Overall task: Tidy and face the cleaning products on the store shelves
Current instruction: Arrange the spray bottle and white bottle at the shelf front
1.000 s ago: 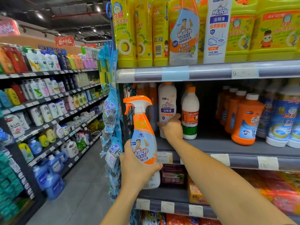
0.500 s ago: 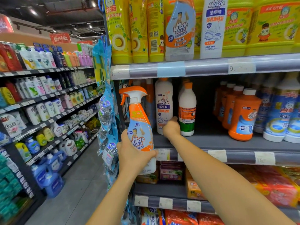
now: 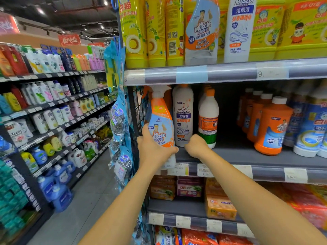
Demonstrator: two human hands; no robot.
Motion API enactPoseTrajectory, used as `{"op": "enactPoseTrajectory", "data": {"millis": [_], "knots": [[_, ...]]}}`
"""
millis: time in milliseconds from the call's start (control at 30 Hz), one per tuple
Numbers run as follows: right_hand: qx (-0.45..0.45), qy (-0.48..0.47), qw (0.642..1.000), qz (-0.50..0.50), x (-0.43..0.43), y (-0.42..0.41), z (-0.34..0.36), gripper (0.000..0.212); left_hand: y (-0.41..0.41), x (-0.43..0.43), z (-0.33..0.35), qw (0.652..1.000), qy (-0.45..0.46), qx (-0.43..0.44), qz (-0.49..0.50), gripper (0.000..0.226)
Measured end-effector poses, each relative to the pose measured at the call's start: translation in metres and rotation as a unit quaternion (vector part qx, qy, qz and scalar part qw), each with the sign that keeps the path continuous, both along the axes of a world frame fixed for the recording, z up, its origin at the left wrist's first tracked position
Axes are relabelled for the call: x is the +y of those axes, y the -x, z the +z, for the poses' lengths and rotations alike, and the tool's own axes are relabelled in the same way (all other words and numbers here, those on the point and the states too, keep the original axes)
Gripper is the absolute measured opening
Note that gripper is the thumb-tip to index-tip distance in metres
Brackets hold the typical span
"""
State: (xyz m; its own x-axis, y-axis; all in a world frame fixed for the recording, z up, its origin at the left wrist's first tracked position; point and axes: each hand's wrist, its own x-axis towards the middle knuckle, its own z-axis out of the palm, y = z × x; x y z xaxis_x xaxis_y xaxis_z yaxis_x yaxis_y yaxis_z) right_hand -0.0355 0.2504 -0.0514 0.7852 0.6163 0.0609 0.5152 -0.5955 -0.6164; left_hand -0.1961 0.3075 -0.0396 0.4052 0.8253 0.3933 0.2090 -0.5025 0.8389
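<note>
The left hand [image 3: 155, 149] is gripping the spray bottle [image 3: 160, 121] with curled fingers; the right hand [image 3: 196, 145] is touching the white bottle [image 3: 183, 114] at its base, hold not discernible.

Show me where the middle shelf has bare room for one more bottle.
Bare shelf lies between the orange-capped bottle and the orange bottles, reaching back. The left end is crowded: the left hand holds the spray bottle beside the tall white bottle.

Single head-worn wide-angle view, forward and slightly downward, close on the middle shelf [image 3: 238, 156], aisle floor [image 3: 85, 200] at left.
</note>
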Motion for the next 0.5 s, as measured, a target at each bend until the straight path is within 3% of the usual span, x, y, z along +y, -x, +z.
{"op": "enactPoseTrajectory", "data": {"millis": [167, 333, 500], "knots": [[-0.128, 0.04, 0.986, 0.099, -0.056, 0.019, -0.014, 0.038, -0.019, 0.021, 0.015, 0.998, 0.012, 0.05, 0.026, 0.113], [-0.308, 0.072, 0.937, 0.146, -0.088, 0.025, -0.042, 0.061, -0.038, 0.04, 0.017, 0.998, 0.017, 0.051, 0.031, 0.099], [-0.375, 0.062, 0.915, 0.136, -0.088, 0.023, -0.058, 0.065, -0.051, 0.052, 0.004, 0.999, 0.002, 0.028, 0.029, 0.1]]}}
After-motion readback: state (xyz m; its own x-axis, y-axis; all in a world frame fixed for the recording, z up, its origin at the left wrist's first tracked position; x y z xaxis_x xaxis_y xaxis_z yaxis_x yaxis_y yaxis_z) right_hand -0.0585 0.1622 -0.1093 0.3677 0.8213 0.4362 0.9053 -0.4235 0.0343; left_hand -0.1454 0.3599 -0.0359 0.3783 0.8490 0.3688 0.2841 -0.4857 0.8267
